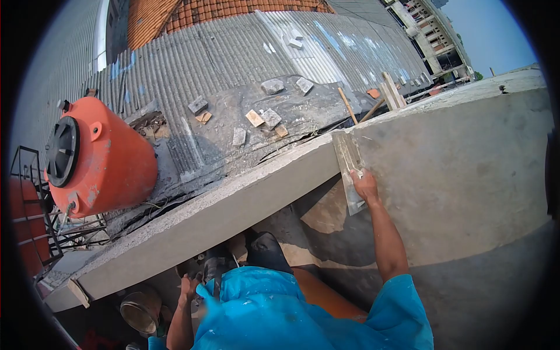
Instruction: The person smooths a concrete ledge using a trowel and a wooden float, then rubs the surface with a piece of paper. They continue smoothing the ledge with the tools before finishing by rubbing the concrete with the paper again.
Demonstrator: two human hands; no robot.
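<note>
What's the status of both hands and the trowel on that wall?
Right hand in a shut grip on trowel, blade flat against the plastered wall. Left hand low by the bucket, grip unclear. Nothing blocking the trowel.

The trowel (348, 169) lies flat against the wall (466, 175) at its corner, under the right hand (366, 185). The water tank (96, 157) sits at nine o'clock, beyond the ledge (221, 204); the bucket (140, 309) at seven, beside the left hand (188, 287).
</note>
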